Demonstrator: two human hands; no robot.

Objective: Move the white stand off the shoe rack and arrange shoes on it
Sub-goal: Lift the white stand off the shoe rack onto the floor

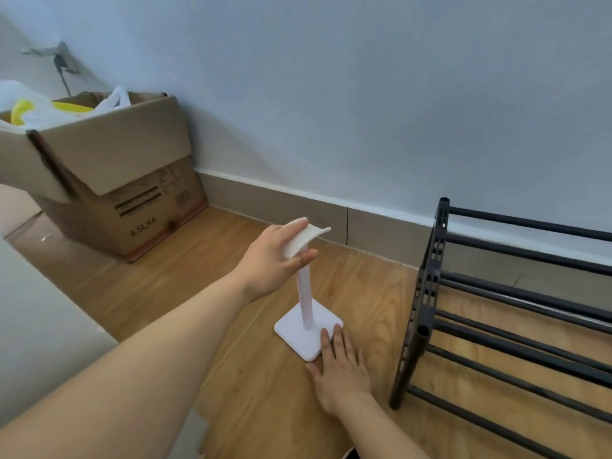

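The wooden floor (pixel 185 279) carries every item and meets a pale wall along a grey skirting board (pixel 281 207). An open strip of floor lies between the cardboard box (pixel 132 180) at far left and the black shoe rack (pixel 496 309) at right. The rack is a frame of dark horizontal bars with a perforated end panel; no shoes show on the visible bars. The white stand (pixel 306 293) is upright on the floor in that strip, near the rack's end panel but apart from it. It has a square flat base, a thin round post and a curved top cradle. The left hand (pixel 275 260) pinches the cradle between thumb and fingers. The right hand (pixel 341 369) lies flat, fingers close together, fingertips touching the base's near corner.
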